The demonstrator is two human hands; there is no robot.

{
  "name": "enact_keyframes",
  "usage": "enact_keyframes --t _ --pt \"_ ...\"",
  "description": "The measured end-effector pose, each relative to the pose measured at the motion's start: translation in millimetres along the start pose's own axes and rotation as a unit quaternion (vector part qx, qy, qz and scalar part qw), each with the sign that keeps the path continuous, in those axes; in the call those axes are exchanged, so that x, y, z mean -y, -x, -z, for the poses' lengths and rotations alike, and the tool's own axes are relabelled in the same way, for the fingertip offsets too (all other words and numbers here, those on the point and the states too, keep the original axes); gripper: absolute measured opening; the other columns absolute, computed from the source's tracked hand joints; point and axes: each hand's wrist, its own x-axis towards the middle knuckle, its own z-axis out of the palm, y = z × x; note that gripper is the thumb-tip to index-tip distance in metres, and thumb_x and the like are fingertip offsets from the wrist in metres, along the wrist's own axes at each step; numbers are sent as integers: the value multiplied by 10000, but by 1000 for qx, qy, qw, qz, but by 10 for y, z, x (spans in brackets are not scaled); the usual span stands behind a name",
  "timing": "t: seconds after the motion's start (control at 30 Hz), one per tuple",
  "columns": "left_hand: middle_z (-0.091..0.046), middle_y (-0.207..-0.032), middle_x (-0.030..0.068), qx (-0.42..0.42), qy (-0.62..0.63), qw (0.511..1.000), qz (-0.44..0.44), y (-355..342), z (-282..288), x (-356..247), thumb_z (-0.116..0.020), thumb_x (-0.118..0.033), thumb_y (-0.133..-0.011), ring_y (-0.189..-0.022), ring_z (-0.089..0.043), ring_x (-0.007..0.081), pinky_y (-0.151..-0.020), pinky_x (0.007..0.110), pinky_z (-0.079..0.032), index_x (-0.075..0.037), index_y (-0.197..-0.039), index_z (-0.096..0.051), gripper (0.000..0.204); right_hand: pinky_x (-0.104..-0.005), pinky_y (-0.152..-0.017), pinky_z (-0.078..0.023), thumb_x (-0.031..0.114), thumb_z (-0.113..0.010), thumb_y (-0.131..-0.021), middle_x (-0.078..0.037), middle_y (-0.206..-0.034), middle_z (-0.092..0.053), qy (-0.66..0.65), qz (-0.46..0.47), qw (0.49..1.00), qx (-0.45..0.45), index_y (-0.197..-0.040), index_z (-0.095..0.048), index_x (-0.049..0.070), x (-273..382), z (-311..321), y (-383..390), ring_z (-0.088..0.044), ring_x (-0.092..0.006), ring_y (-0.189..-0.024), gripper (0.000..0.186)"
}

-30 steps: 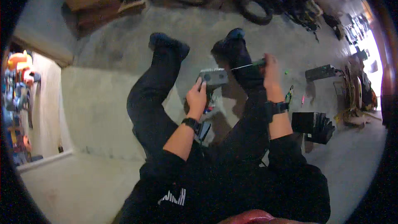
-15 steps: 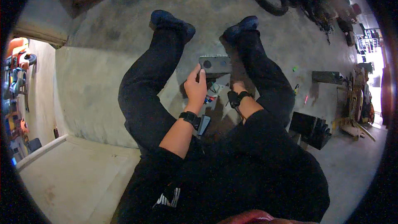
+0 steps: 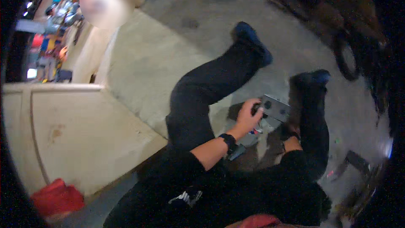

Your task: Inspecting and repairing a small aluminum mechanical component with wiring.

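Between my outstretched legs a flat grey metal box (image 3: 276, 109) with dark round spots on its face is held at a tilt. My left hand (image 3: 249, 116) has its fingers curled round the box's left end, where a small dark round part shows at the fingertips. My right hand (image 3: 291, 130) is in shadow by the box's lower right corner; its fingers are too dark to make out, so I cannot tell whether it touches the box. Just below the box, small red, blue and white bits (image 3: 256, 131) lie partly hidden behind my left wrist.
A pale panelled surface (image 3: 84, 131) lies at the left, with a red cloth (image 3: 59, 197) at its lower edge. A tyre (image 3: 346, 57) stands at the far right. Cluttered goods (image 3: 55, 38) show beyond an opening at upper left. A dark block (image 3: 357, 160) is at the right.
My view has swung left, so legs, hands and box sit farther right and lower. The box is now tilted, and my left hand's fingers have curled round its end.
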Motion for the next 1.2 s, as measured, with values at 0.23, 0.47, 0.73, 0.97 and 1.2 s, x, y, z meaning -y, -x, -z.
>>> enact_keyframes --t 0.23,0.47,0.73,0.97,1.2 --pt "-605 -1166 136 -6 -14 1000 -8 15 125 7 -648 -269 -899 -1059 -594 280 -946 373 -450 -42 -1188 -565 376 -421 -644 -521 74 -644 -785 -156 -838 -671 -20 33 999 7 -984 -668 46 256 -198 -460 -662 -296 -773 203" --pt "-607 -1062 156 -15 17 1000 -5 91 74 -99 -667 -187 -871 -978 -610 292 -858 358 -479 -10 -1097 -572 302 -425 -639 -522 86 -652 -791 -163 -852 -673 -23 40 999 0 -995 -665 49 281 -149 -559 -662 -306 -773 207" --pt "-588 -1181 189 -49 38 997 40 127 54 2 -639 -224 -884 -1081 -579 337 -928 395 -453 -34 -1225 -510 410 -430 -633 -523 100 -662 -798 -171 -868 -675 -111 48 992 -35 -1007 -662 52 348 63 -764 -661 -317 -775 214" --pt "-519 -1367 179 -22 99 995 -18 68 129 90 -537 -143 -931 -1242 -513 296 -1034 360 -396 -141 -1454 -389 543 -346 -533 -489 151 -657 -858 -172 -869 -681 -368 76 916 -141 -1076 -622 10 661 821 -430 -686 -258 -770 262" --pt "-492 -1389 188 91 84 992 6 158 86 -96 -526 -143 -934 -1268 -485 283 -1054 340 -372 -106 -1478 -345 575 -316 -672 -521 254 -611 -943 -180 -931 -703 -435 22 855 -281 -1041 -612 -83 1561 1099 873 -703 -253 -833 350"
